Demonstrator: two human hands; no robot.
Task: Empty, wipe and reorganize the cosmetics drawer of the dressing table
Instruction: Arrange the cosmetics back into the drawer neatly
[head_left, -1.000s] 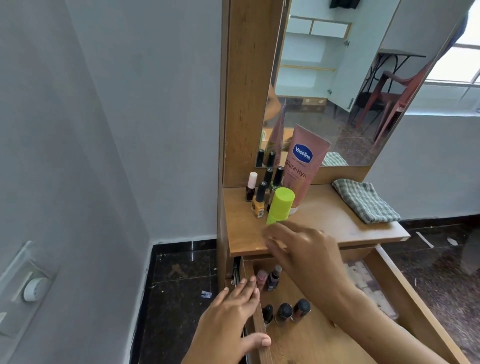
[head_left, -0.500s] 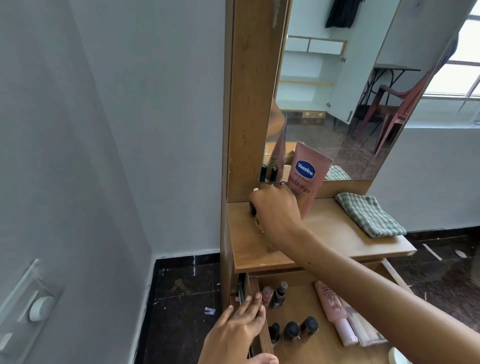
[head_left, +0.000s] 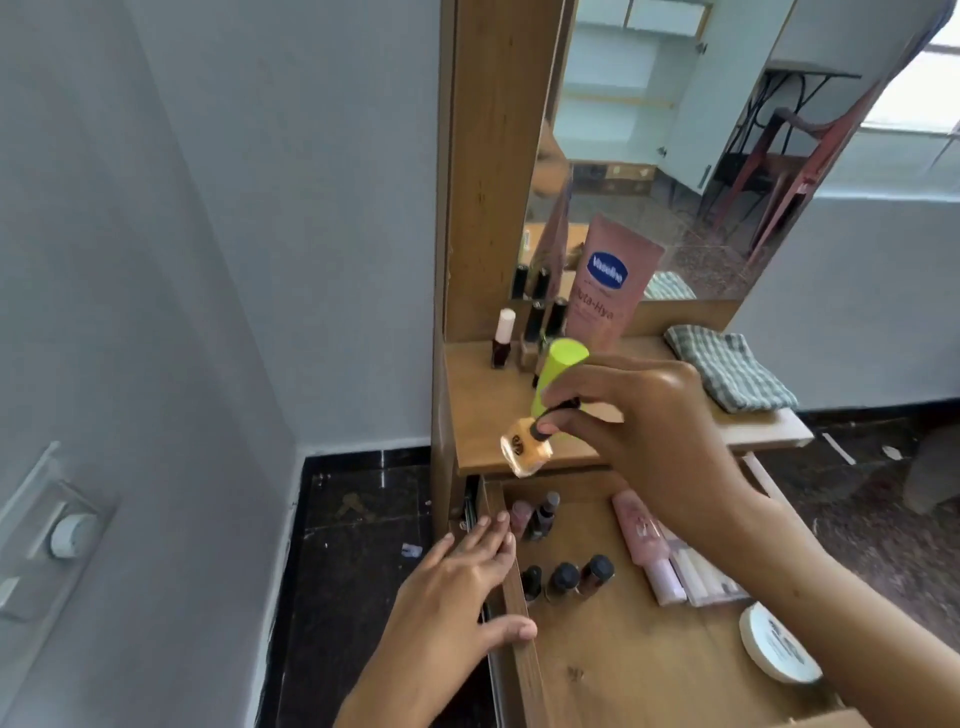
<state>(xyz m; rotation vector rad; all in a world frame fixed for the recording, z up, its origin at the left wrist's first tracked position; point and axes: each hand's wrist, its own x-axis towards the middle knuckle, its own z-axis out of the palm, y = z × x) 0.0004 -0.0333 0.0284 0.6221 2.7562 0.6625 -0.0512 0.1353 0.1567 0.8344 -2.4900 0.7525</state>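
Soft daylight, seemingly window-lit; slight motion blur, bowed edges.

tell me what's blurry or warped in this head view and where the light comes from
Head view: the orange nail polish bottle pinched by the right hand is smeared by motion blur; the drawer bottles look soft. Wide-angle distortion bends the mirror frame and the wall. Daylight comes from a bright, overexposed window reflected in the mirror; shadows are soft.
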